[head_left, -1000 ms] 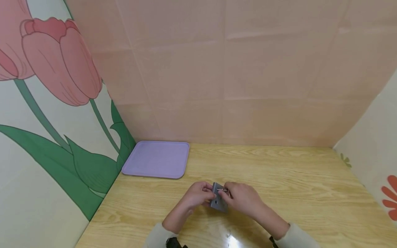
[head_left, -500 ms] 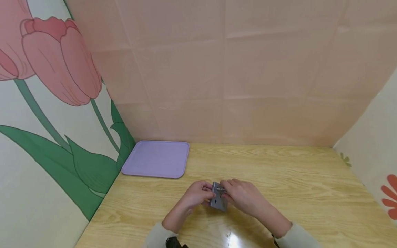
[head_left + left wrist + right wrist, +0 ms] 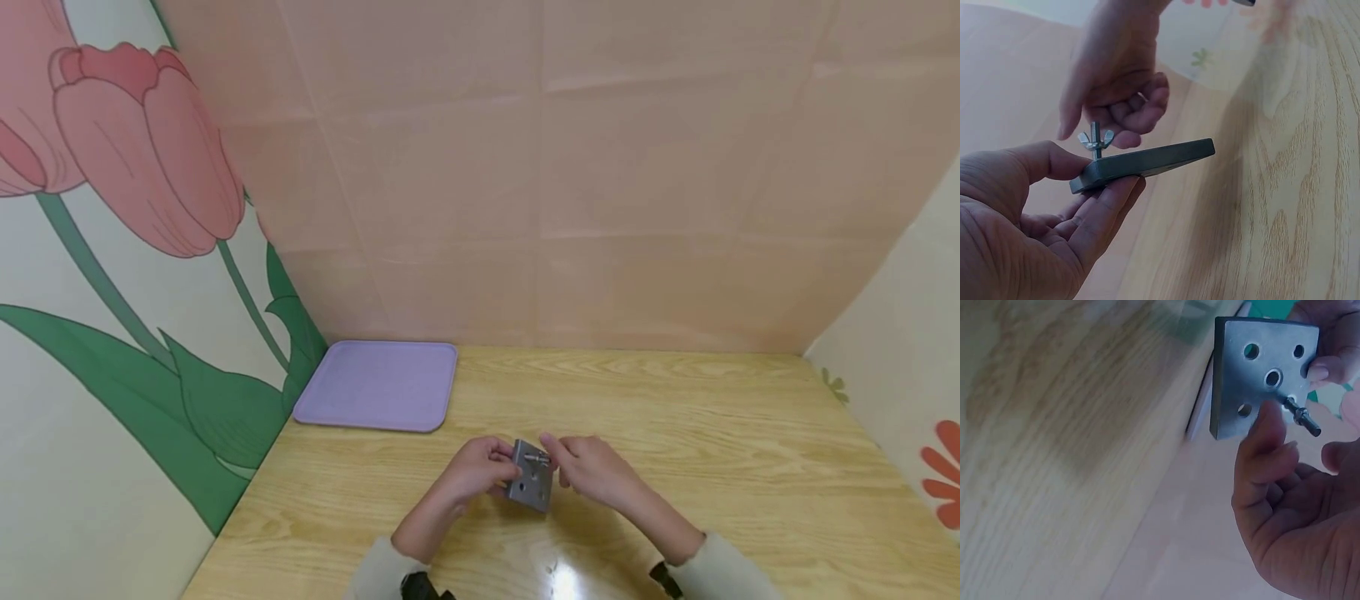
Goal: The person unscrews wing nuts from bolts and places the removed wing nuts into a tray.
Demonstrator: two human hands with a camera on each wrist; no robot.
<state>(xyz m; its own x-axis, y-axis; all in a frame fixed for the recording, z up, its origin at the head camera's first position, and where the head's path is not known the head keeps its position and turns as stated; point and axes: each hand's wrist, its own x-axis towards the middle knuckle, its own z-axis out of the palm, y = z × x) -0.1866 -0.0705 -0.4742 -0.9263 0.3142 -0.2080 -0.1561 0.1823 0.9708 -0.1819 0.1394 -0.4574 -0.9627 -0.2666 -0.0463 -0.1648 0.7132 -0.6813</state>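
My left hand (image 3: 478, 468) grips a grey metal plate (image 3: 534, 486) by its left edge, thumb on the upper face and fingers below. Several round holes show in the plate in the right wrist view. A threaded bolt (image 3: 1311, 425) stands up from one corner hole, and a wing nut (image 3: 1096, 140) sits on it a little above the plate. Close beside the bolt is my right hand (image 3: 596, 471), its fingers loosely bent and holding nothing. In the right wrist view its index finger (image 3: 1265, 428) overlaps the plate, with the thumb apart on the bolt's other side.
A purple tray (image 3: 378, 385) lies at the back left of the wooden table (image 3: 675, 417). Behind it hangs a pinkish-beige sheet (image 3: 540, 183), and a wall with painted tulips (image 3: 150, 150) stands on the left.
My right hand has let go of the wing nut and drawn slightly right, its fingers parting and shifting around the bolt. The left hand and the plate stay nearly where they were.
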